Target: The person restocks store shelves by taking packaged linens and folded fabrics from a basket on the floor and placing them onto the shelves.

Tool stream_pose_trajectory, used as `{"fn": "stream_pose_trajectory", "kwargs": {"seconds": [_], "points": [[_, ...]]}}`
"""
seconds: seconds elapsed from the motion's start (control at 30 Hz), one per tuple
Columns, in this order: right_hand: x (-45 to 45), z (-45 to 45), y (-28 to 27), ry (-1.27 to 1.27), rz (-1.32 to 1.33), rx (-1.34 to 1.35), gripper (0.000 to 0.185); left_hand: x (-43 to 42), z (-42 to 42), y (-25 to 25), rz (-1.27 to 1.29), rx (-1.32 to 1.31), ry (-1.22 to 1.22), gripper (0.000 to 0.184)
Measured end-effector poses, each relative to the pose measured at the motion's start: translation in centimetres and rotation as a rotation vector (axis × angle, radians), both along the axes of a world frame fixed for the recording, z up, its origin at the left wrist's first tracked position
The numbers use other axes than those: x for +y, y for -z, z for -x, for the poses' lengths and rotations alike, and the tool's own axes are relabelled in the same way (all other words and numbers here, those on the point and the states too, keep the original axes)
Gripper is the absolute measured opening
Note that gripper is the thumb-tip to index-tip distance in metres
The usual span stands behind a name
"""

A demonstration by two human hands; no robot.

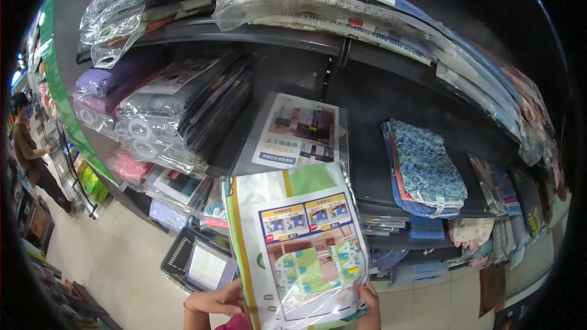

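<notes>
A plastic-wrapped packaged curtain (315, 250) fills the lower middle, held up and slightly tilted in front of the shelves. Its label pictures green and white patterned curtains, with small step pictures above. My left hand (214, 301) grips its lower left edge, with a thin band around the wrist. At the lower right edge, my right hand (369, 302) holds the other side, its fingers partly hidden behind the package. Just behind the top of the package, a flat grey pack with a printed sheet (299, 131) lies on the dark shelf.
Wrapped dark fabric packs (177, 98) are stacked at left, and folded blue floral cloths (428, 165) lie at right. More packs (330, 12) line the upper shelf. A black basket (177, 256) stands on the floor. A person (30, 146) is in the aisle far left.
</notes>
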State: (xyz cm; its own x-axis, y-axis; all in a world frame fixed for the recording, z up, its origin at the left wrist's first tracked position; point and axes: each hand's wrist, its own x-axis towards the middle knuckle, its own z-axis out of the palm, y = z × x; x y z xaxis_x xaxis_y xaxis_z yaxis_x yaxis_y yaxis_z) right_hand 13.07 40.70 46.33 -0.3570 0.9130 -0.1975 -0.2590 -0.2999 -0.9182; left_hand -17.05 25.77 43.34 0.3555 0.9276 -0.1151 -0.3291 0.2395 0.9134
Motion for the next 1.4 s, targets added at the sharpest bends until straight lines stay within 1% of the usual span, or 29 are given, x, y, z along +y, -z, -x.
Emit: {"fn": "stream_pose_trajectory", "kwargs": {"seconds": [0.03, 0.07, 0.17, 0.2, 0.3, 0.33, 0.4, 0.43, 0.47, 0.5, 0.53, 0.57, 0.6, 0.67, 0.7, 0.77, 0.8, 0.9, 1.0, 1.1, 1.2, 1.27, 1.3, 1.33, 1.37, 1.4], "points": [[0.2, 0.1, 0.2, 0.025, 0.017, -0.033, 0.043, -0.5, 0.0, 0.0, 0.031, -0.043, 0.105, 0.082], [1.0, -0.3, 0.0, -0.062, 0.133, 0.084, 0.037, -0.8, -0.1, 0.6, -0.042, 0.097, 0.089, 0.084], [2.4, -0.1, 2.5, -0.031, 0.091, 0.160, 0.044, -0.8, -1.0, -2.1, -0.052, 0.114, 0.048, 0.088], [2.9, 0.4, 3.0, -0.022, 0.074, 0.186, 0.047, -0.6, -1.3, -2.7, -0.050, 0.024, 0.006, 0.091], [4.0, 1.2, 3.8, -0.035, 0.058, 0.291, 0.045, -0.7, -2.0, -2.4, -0.095, -0.080, -0.183, 0.094], [4.1, 1.9, 3.7, -0.055, 0.009, 0.340, 0.043, -0.9, -2.4, -1.6, -0.075, -0.070, -0.300, 0.093], [3.3, 3.5, 2.4, -0.008, -0.003, 0.220, 0.043, -0.2, -2.4, 1.1, -0.151, 0.268, -0.505, 0.089], [3.0, 4.1, 1.6, 0.016, -0.009, 0.159, 0.043, 0.1, -2.7, -0.1, -0.072, 0.202, -0.582, 0.085], [3.0, 4.4, 1.1, -0.020, 0.074, 0.266, 0.049, 0.5, -3.1, -1.4, 0.003, 0.129, -0.666, 0.081], [3.3, 3.8, 2.6, -0.078, 0.119, 0.290, 0.050, 0.8, -3.4, -2.6, 0.072, 0.054, -0.754, 0.077], [4.1, 2.4, 5.3, -0.137, 0.164, 0.316, 0.051, 1.1, -3.4, -2.2, 0.060, -0.005, -0.811, 0.075], [4.5, 1.7, 6.7, -0.194, 0.208, 0.341, 0.052, 1.3, -3.2, -1.8, 0.048, -0.065, -0.867, 0.073], [4.5, 1.8, 6.0, -0.357, 0.248, 0.421, 0.052, 1.1, -2.7, -1.5, 0.076, -0.042, -0.840, 0.069], [4.4, 1.7, 4.3, -0.683, 0.326, 0.580, 0.054, 0.5, -2.3, -1.5, 0.121, -0.097, -0.778, 0.067], [4.7, 1.2, 5.1, -0.817, 0.323, 0.549, 0.053, 0.3, -2.0, -1.6, 0.142, -0.124, -0.746, 0.065], [5.5, 0.1, 7.3, -1.083, 0.314, 0.482, 0.052, -0.4, -1.2, -1.7, 0.161, -0.097, -0.700, 0.063], [4.8, -0.2, 6.2, -1.024, 0.294, 0.372, 0.049, -0.6, -0.9, -1.8, 0.172, -0.083, -0.677, 0.062], [3.6, -0.2, 4.0, -0.972, 0.247, 0.194, 0.047, -1.0, -0.4, -2.3, 0.176, -0.013, -0.614, 0.064], [3.7, -0.8, 4.3, -1.029, 0.315, 0.183, 0.046, -1.9, 0.7, -1.9, 0.151, -0.029, -0.433, 0.055], [4.1, -0.3, 3.4, -1.123, 0.346, 0.090, 0.050, -2.8, 1.9, -2.3, 0.213, 0.134, -0.282, 0.048], [3.9, -0.7, 4.6, -1.058, 0.337, 0.077, 0.052, -3.2, 3.1, -0.8, 0.217, 0.183, -0.105, 0.041], [4.2, -0.1, 4.8, -1.008, 0.284, 0.062, 0.052, -2.6, 3.5, -0.2, 0.162, 0.240, -0.150, 0.038], [4.4, 0.6, 4.9, -0.883, 0.264, 0.075, 0.052, -2.3, 3.7, -0.2, 0.137, 0.267, -0.172, 0.036], [4.7, 1.3, 5.0, -0.761, 0.236, 0.085, 0.051, -1.0, 2.6, -2.0, 0.069, 0.139, -0.426, 0.040], [5.2, 2.4, 4.8, -0.538, 0.213, 0.109, 0.049, 0.1, 2.4, -1.9, 0.004, 0.095, -0.654, 0.053], [6.0, 4.0, 4.4, -0.398, 0.324, 0.521, 0.049, 1.6, 2.0, -1.8, -0.063, 0.144, -0.833, 0.064]]}}
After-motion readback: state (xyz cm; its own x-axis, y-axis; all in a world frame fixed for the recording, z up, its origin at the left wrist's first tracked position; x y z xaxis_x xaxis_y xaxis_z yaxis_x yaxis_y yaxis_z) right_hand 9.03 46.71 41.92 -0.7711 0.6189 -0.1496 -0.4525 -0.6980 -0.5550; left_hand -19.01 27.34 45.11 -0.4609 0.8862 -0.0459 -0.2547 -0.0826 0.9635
